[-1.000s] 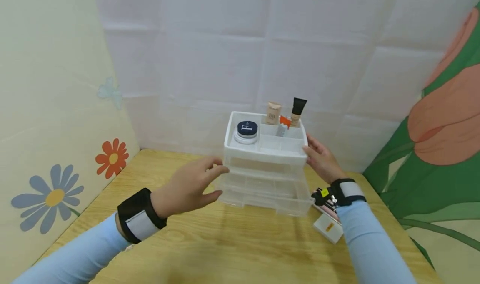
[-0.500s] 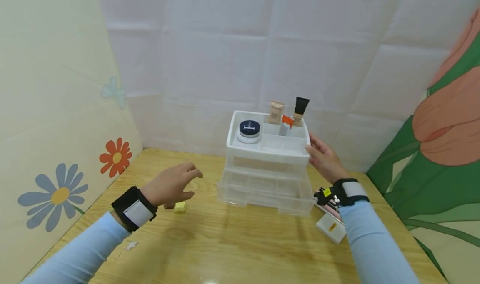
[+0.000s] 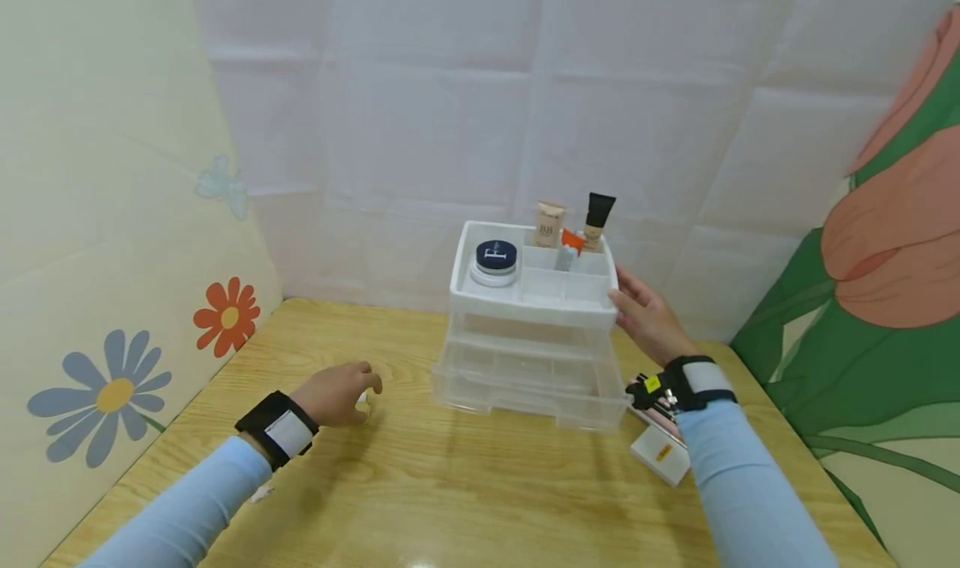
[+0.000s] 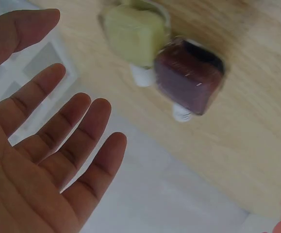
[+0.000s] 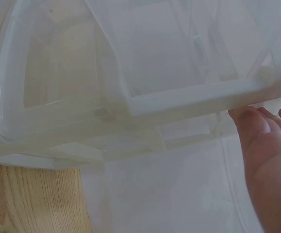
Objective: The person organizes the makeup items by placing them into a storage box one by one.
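Table [image 3: 480, 501]: light wood, carrying everything listed here.

Drawer unit [image 3: 525, 368]: clear plastic, standing toward the back of the table; a white divided tray [image 3: 534, 289] sits on top of it.

Right hand [image 3: 645, 318]: against the right side of the drawer unit at tray level, fingers fairly straight and touching the tray's edge; in the wrist view the fingertips [image 5: 256, 121] lie against the plastic.

Left hand [image 3: 335, 391]: low over the table, well to the left of the drawer unit, holding nothing; the wrist view shows the palm [image 4: 38, 160] wide with fingers spread.

White box [image 3: 658, 454]: on the table just right of the drawer unit's front corner, below the right wrist.

Round jar [image 3: 494, 261]: dark lid, in the tray's left compartment.

Two tubes [image 3: 573, 222]: upright in the tray's back compartments, one beige, one black-capped.

Yellow bottle [image 4: 136, 34] and brown bottle [image 4: 189, 80]: small, lying touching each other on the table left of the drawer unit, just beyond the left hand's fingertips.
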Demonstrator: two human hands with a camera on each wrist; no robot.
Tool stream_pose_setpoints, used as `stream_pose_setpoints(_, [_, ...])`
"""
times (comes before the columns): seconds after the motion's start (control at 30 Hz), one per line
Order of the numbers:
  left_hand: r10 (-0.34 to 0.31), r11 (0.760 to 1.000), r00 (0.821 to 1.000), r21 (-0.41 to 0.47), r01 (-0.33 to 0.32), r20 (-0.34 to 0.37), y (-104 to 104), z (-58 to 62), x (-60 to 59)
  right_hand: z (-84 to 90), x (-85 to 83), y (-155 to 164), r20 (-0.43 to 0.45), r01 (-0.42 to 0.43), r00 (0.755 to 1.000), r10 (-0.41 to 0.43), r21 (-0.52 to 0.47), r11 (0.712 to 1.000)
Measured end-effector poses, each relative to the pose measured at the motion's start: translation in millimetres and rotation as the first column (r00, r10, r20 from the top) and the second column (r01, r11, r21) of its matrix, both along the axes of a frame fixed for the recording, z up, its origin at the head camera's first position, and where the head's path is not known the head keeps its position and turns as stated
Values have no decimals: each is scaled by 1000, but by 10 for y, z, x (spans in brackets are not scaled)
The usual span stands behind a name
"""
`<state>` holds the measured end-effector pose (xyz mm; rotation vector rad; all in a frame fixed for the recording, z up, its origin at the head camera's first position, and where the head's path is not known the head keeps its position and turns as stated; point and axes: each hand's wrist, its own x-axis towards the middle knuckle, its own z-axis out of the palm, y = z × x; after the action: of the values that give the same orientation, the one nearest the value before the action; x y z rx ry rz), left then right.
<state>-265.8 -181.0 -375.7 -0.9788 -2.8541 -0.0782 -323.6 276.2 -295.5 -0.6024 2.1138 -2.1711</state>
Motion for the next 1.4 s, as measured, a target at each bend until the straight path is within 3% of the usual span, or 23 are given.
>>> stream_pose_setpoints(0.2, [34, 999, 999, 5, -34, 23, -60, -125, -63, 5, 19, -11, -8, -1, 1000, 1, -2, 1000])
stream_pose_setpoints(0.6, [86, 996, 992, -4, -86, 88, -41, -225, -135, 127, 109, -47, 10, -2, 1000, 2, 28, 1000])
stream_pose_setpoints(0.9, [17, 1000, 1000, 12, -18, 24, -47, -328, -151, 40, 36, -9, 10, 16, 1000, -17, 31, 999])
stream_pose_setpoints(1.4, [-19, 999, 996, 40, 16, 91, -7, -331, -137, 15, 45, 6, 21, 22, 1000, -22, 27, 999])
